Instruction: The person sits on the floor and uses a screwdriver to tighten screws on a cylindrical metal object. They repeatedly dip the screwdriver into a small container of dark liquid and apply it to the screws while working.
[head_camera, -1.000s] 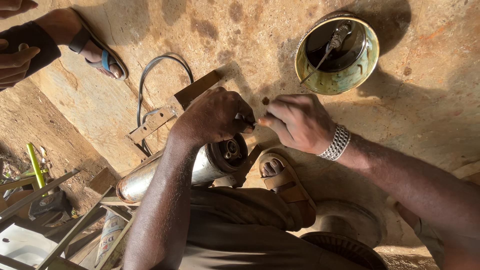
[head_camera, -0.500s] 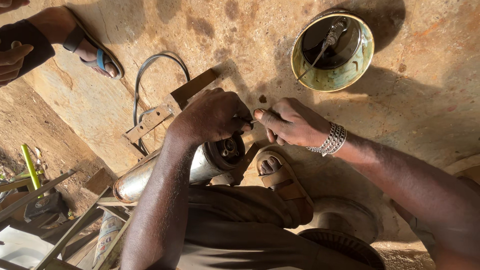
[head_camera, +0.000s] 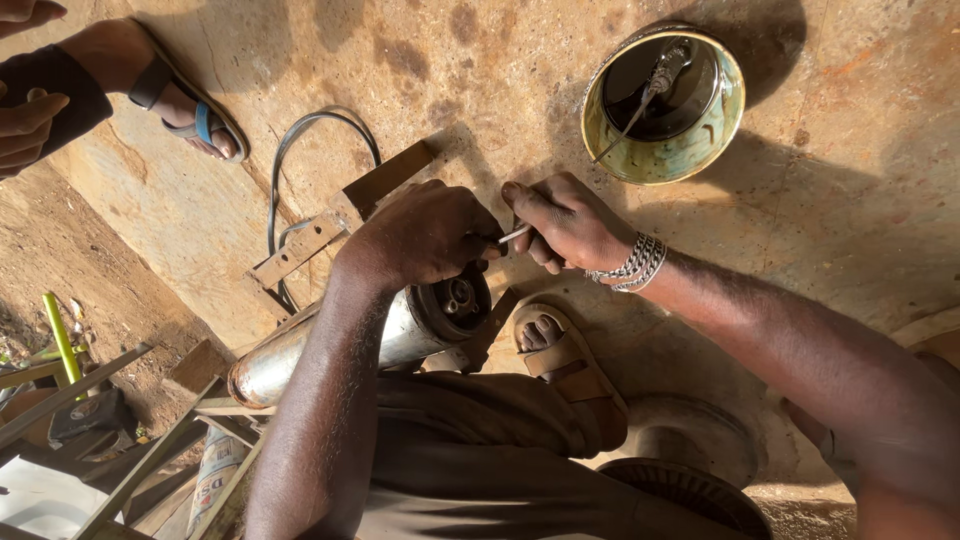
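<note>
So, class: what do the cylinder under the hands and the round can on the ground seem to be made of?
Cylinder: looks like bare metal, probably steel, with a dull silvery sheen and streaky reflections; its end cap is darker. Can: apparently thin metal with a shiny rim, its inside wall coated greenish-yellow, perhaps paint or residue, around a dark bottom.

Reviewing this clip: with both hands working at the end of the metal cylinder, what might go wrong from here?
1. The metal cylinder lies tilted across the lap, with only the left hand at its end; it may roll or slip onto the sandalled foot.
2. The thin pale piece between the left hand and the right hand looks small; it could drop onto the stained floor.
3. The open tin of dark liquid stands nearby; a swung elbow might tip it.
</note>
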